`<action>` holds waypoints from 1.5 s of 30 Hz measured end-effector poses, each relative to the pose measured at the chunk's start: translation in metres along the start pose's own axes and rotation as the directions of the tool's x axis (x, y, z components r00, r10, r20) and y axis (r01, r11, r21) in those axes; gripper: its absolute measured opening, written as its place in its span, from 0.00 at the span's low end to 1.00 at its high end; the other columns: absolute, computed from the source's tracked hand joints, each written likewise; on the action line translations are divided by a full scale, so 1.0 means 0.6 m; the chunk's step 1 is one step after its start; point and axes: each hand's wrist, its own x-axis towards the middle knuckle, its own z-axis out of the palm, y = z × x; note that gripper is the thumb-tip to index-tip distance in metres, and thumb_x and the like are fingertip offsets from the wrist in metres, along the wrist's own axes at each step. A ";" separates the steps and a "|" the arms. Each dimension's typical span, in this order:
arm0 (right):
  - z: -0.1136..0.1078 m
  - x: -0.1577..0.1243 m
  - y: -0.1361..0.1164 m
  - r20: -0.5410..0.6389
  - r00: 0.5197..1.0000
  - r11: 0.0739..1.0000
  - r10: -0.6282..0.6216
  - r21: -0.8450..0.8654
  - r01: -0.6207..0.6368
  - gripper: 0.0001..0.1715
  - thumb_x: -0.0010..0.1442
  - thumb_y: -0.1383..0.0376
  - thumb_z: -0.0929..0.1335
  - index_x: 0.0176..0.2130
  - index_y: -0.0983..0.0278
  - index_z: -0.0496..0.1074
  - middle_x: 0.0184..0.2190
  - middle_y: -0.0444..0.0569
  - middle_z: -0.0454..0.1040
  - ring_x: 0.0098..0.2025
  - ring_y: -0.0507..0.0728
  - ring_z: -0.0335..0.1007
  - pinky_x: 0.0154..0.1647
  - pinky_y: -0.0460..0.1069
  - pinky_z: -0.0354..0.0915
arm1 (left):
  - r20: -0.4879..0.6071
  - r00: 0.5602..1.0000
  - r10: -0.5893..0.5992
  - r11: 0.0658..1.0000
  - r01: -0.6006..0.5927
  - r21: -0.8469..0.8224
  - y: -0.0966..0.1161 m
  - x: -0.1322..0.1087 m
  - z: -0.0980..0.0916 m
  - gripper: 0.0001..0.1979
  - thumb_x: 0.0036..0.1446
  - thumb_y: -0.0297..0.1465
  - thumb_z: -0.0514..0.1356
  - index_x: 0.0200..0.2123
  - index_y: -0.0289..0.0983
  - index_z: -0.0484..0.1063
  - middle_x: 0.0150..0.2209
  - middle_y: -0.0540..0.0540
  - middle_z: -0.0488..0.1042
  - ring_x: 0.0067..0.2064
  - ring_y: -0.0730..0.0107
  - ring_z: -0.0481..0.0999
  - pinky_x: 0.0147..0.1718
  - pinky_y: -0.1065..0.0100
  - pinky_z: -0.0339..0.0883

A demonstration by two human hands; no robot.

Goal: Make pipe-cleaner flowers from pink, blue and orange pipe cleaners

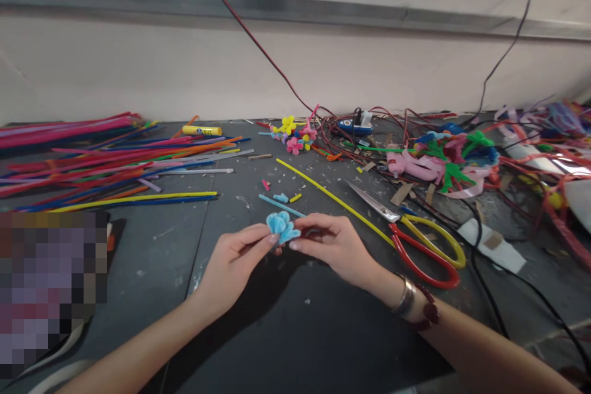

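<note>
Over at the far left, toward 10 o'clock from the hands, lies a long heap of pipe cleaners (106,160) in pink, blue, orange and yellow, their lengths running roughly side to side on the dark grey work table (152,258). A yellow glue stick (198,130) sits at its far edge. Near the middle, the left hand (235,261) comes in from 7 o'clock, pinching the blue pipe-cleaner flower (281,226) narrowly at its left side. The flower is held just above the table, between both hands, its longer axis running nearly side to side and dipping slightly toward 4 o'clock. The right hand (332,246) closes on its other side, with the fingertips tight against the petals. A loose yellow pipe cleaner (332,197) slants just past that hand toward 11 o'clock. At 3 o'clock, red-and-yellow-handled scissors (406,240) lie open, and a pink glue gun (413,166) sits beyond them, around 2 o'clock.
</note>
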 end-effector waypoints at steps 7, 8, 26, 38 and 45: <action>0.009 -0.006 0.010 -0.046 0.998 0.998 -0.052 0.018 0.053 0.09 0.43 0.66 0.73 0.30 0.63 0.74 0.27 0.43 0.74 0.30 0.51 0.70 0.34 0.45 0.68 | 0.093 0.991 -0.093 0.957 0.115 -0.267 -0.008 -0.003 0.008 0.08 0.52 0.30 0.59 0.24 0.35 0.75 0.24 0.49 0.75 0.30 0.71 0.71 0.32 0.72 0.63; 0.010 -0.007 0.009 -0.043 0.998 0.998 -0.053 0.016 0.053 0.09 0.43 0.66 0.73 0.29 0.63 0.74 0.27 0.43 0.73 0.30 0.51 0.70 0.34 0.46 0.67 | 0.100 0.988 -0.118 0.938 0.144 -0.315 -0.010 -0.003 0.009 0.07 0.51 0.29 0.60 0.24 0.35 0.76 0.24 0.49 0.75 0.29 0.72 0.71 0.31 0.73 0.64; 0.014 -0.012 -0.004 0.005 0.999 0.999 -0.044 -0.001 0.044 0.08 0.49 0.63 0.70 0.31 0.64 0.73 0.26 0.44 0.71 0.27 0.49 0.66 0.28 0.44 0.65 | 0.124 0.959 -0.253 0.756 0.276 -0.593 -0.006 0.001 0.015 0.03 0.44 0.27 0.65 0.22 0.35 0.75 0.21 0.51 0.74 0.24 0.77 0.72 0.27 0.75 0.67; 0.016 -0.014 -0.004 0.012 0.994 0.980 -0.107 -0.166 0.108 0.08 0.54 0.62 0.67 0.32 0.62 0.75 0.30 0.46 0.71 0.32 0.51 0.66 0.32 0.46 0.64 | -0.031 0.977 -0.210 0.886 0.176 -0.430 -0.016 -0.003 0.015 0.00 0.43 0.27 0.65 0.23 0.36 0.77 0.23 0.49 0.77 0.28 0.71 0.74 0.32 0.70 0.68; 0.027 -0.016 -0.001 0.045 0.990 0.983 -0.130 -0.127 0.135 0.07 0.54 0.64 0.68 0.29 0.60 0.77 0.31 0.45 0.72 0.35 0.52 0.68 0.39 0.47 0.64 | 0.089 0.960 -0.265 0.773 0.267 -0.576 -0.012 0.001 0.013 0.03 0.42 0.26 0.66 0.19 0.35 0.75 0.20 0.51 0.75 0.25 0.75 0.73 0.28 0.75 0.67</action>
